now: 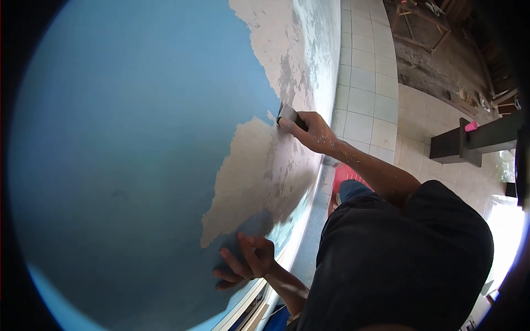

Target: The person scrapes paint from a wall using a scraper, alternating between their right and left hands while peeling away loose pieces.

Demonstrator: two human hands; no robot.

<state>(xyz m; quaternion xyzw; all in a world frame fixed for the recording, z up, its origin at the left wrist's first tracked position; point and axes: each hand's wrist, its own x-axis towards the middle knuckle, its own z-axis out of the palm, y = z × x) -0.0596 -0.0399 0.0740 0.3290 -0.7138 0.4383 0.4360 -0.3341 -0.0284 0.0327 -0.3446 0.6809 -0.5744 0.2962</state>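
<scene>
A blue painted wall (127, 127) fills the left side of the head view, with bare pale patches (248, 171) where the paint is gone. My right hand (312, 131) grips a flat scraper (288, 113), its blade at the edge between blue paint and bare plaster. White flecks cling to that hand and forearm. Lower in the view, my left hand (248, 262) has its fingers spread at the blue surface, holding nothing. Its fingertips appear to touch the wall.
Below the wall runs a tiled floor (361, 105). A red plastic piece (345, 172) lies near my legs. On the right, a pink cup (471, 126) sits on dark furniture (450, 146). A wooden frame (422, 25) stands farther off. A window frame (248, 309) edges the bottom.
</scene>
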